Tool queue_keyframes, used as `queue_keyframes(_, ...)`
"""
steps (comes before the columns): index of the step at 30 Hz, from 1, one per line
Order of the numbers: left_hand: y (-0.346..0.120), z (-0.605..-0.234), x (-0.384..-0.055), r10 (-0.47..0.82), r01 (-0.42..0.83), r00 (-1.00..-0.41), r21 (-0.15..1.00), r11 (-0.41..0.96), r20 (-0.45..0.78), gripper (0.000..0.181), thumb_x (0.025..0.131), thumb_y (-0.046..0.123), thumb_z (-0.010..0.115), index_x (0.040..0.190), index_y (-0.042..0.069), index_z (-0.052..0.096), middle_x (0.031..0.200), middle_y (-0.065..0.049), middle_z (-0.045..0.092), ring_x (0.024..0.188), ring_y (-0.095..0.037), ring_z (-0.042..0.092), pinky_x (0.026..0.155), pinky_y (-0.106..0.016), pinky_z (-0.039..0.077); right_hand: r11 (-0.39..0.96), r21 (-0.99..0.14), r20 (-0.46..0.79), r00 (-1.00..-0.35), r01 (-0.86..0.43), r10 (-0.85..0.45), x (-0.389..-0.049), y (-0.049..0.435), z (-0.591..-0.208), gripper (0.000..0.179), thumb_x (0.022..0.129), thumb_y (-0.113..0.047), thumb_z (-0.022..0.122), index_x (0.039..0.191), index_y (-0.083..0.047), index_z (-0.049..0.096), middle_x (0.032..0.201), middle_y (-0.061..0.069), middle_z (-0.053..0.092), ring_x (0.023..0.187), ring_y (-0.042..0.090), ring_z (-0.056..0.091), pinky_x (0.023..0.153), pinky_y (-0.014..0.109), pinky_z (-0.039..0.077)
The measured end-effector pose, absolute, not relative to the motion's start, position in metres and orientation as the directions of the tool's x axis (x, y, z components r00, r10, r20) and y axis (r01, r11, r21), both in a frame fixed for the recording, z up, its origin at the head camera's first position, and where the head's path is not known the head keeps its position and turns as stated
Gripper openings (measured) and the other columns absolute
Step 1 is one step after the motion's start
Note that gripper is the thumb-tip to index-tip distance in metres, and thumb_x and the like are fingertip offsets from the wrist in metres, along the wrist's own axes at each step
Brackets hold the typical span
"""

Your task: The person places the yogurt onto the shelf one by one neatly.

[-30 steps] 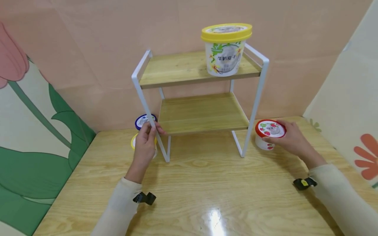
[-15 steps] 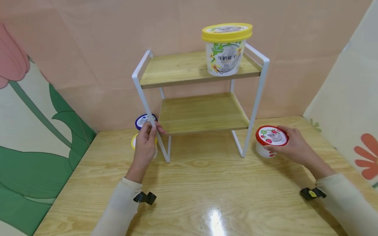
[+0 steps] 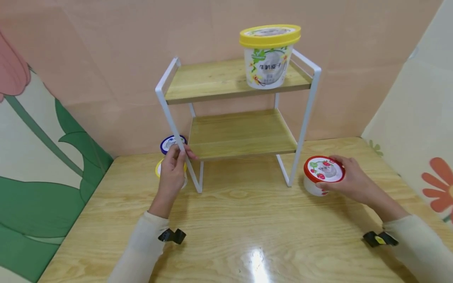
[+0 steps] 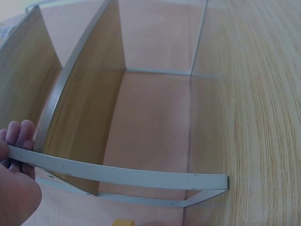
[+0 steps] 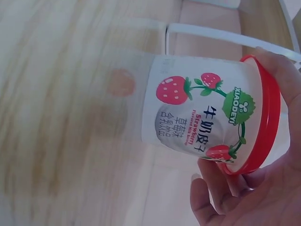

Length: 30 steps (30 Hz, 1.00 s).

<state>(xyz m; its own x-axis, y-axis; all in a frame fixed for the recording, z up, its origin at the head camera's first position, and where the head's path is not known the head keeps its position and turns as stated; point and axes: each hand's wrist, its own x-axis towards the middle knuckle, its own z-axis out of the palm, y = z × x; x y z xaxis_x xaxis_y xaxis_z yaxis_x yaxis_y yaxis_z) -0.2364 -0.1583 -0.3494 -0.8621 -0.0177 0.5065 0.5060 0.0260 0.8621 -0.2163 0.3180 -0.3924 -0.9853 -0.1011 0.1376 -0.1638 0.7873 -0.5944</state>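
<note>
My left hand [image 3: 171, 169] grips the white front left leg of a two-tier shelf rack [image 3: 231, 96]; in the left wrist view its fingers curl around the white metal bar [image 4: 117, 173]. On the right of the table my right hand [image 3: 354, 181] holds a strawberry tub with a red lid [image 3: 323, 169], thumb and fingers around the lid's rim. The right wrist view shows strawberries printed on the side of this upright tub [image 5: 207, 110]. A larger yellow-lidded tub [image 3: 269, 59] stands on the top tier's right part.
Behind my left hand stand a blue-lidded tub [image 3: 170, 142] and a yellow-lidded tub [image 3: 158, 168], both partly hidden. The rack stands on a wooden table [image 3: 226, 228] in front of a pink backdrop [image 3: 116, 51]. A flower-print panel [image 3: 417, 129] borders the right side.
My right hand has brought the red-lidded tub nearer to the table's front, beside the rack. The left hand keeps its grip on the leg. The head view has shifted slightly.
</note>
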Motion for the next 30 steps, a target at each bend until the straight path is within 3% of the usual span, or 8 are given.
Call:
queue_keyframes(10, -0.16, -0.347, -0.236, -0.022, 0.513, -0.857, 0.857, 0.037, 0.514, 0.02, 0.105, 0.0, 0.038, 0.112, -0.013, 0.051, 0.091, 0.003, 0.061, 0.086, -0.008, 0.066, 0.093, -0.023, 0.055, 0.795, -0.581, 0.069, -0.984, -0.173, -0.163, -0.208, 0.311, -0.385, 0.101, 0.072, -0.037, 0.089, 0.144, 0.007, 0.033, 0.128, 0.028, 0.037, 0.11, 0.035, 0.039, 0.078, 0.031, 0.043)
queue_keyframes(18, -0.16, -0.349, -0.238, -0.023, 0.517, -0.855, 0.855, 0.05, 0.518, 0.02, 0.105, 0.001, 0.038, 0.112, -0.012, 0.051, 0.091, 0.004, 0.062, 0.086, -0.007, 0.066, 0.094, -0.022, 0.055, 0.814, -0.533, 0.076, -0.971, -0.231, -0.226, -0.203, 0.307, -0.379, 0.094, 0.069, -0.037, 0.091, 0.138, 0.006, 0.044, 0.116, 0.021, 0.046, 0.103, 0.026, 0.041, 0.072, 0.023, 0.045)
queue_keyframes(30, -0.157, -0.351, -0.239, -0.023, 0.532, -0.846, 0.847, 0.012, 0.532, 0.02, 0.105, -0.001, 0.038, 0.111, -0.016, 0.05, 0.09, 0.003, 0.061, 0.086, -0.007, 0.065, 0.092, -0.021, 0.055, 0.811, -0.518, 0.086, -0.96, -0.27, -0.265, -0.194, 0.302, -0.376, 0.094, 0.066, -0.036, 0.092, 0.135, 0.005, 0.045, 0.115, 0.02, 0.048, 0.103, 0.026, 0.045, 0.073, 0.021, 0.046)
